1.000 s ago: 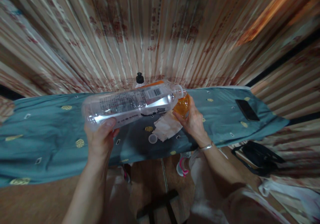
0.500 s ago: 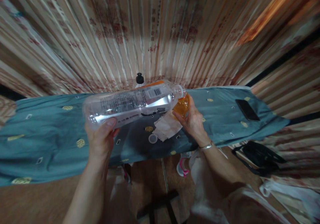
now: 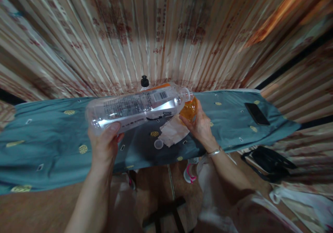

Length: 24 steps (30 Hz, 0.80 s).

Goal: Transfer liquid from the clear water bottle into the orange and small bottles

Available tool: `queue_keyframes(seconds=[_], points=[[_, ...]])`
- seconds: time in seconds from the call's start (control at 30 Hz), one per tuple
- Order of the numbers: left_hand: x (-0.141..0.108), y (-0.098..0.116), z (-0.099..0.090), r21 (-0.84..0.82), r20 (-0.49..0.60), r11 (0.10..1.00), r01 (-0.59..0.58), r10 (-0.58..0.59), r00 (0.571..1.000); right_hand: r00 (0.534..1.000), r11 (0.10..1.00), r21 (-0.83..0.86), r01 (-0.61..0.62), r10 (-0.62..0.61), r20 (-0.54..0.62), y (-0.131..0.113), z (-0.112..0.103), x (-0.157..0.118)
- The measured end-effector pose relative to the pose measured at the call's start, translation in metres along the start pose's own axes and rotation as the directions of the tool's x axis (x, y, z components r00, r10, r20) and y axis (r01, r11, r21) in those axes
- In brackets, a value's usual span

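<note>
My left hand [image 3: 105,143] is closed around the base end of a large clear plastic bottle [image 3: 132,108] with a printed label. The bottle lies almost level in the air, its uncapped neck pointing right and slightly up. My right hand [image 3: 200,123] grips a smaller amber container [image 3: 189,110] just below that neck. Bottle mouth and container overlap in view, so I cannot tell whether they touch. Beneath them, a crumpled white tissue [image 3: 174,131] and a small white cap [image 3: 158,144] lie on the cloth.
A teal patterned cloth [image 3: 59,132] covers the narrow table. Behind the large bottle stands another bottle with a black top [image 3: 144,81]. A dark phone [image 3: 257,114] rests at the right. Pleated curtains [image 3: 161,35] hang behind; a black bag [image 3: 267,162] is at lower right.
Both hands hold the same things in nearly the same pose. Only a very slight shift of the whole view shows.
</note>
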<state>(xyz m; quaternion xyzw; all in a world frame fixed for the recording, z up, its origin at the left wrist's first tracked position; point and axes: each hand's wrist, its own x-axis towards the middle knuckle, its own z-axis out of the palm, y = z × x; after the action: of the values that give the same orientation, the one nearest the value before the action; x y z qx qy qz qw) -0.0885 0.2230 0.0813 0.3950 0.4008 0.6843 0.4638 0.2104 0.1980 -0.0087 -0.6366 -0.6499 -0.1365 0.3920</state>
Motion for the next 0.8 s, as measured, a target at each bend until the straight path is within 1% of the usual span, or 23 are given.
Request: queue_keyframes(seconds=[0.13, 0.3, 0.5, 0.67, 0.8], points=[[-0.0002, 0.0001, 0.0004, -0.032, 0.001, 0.999, 0.018, -0.018, 1.0, 1.0, 1.0, -0.001, -0.019, 0.019, 0.025, 0.0003, -0.0012, 0.0004], [0.0009, -0.0016, 0.0006, -0.021, 0.001, 1.0, -0.016, 0.016, 1.0, 0.999, 1.0, 0.012, -0.024, 0.024, 0.032, -0.0008, -0.0027, 0.0006], [0.0, -0.0018, 0.0008, -0.081, 0.032, 0.997, 0.006, -0.004, 0.999, 1.0, 0.999, 0.029, -0.024, 0.024, 0.02, 0.0007, -0.0025, 0.0002], [-0.0011, -0.0029, 0.0039, -0.08, 0.064, 0.997, 0.006, -0.001, 0.998, 0.997, 0.998, 0.0, -0.065, 0.065, 0.047, 0.0048, -0.0044, 0.0003], [-0.002, -0.0039, 0.0062, -0.072, 0.034, 0.997, 0.015, -0.013, 0.999, 0.996, 0.997, -0.027, -0.071, 0.073, 0.061, 0.006, -0.0094, 0.0013]])
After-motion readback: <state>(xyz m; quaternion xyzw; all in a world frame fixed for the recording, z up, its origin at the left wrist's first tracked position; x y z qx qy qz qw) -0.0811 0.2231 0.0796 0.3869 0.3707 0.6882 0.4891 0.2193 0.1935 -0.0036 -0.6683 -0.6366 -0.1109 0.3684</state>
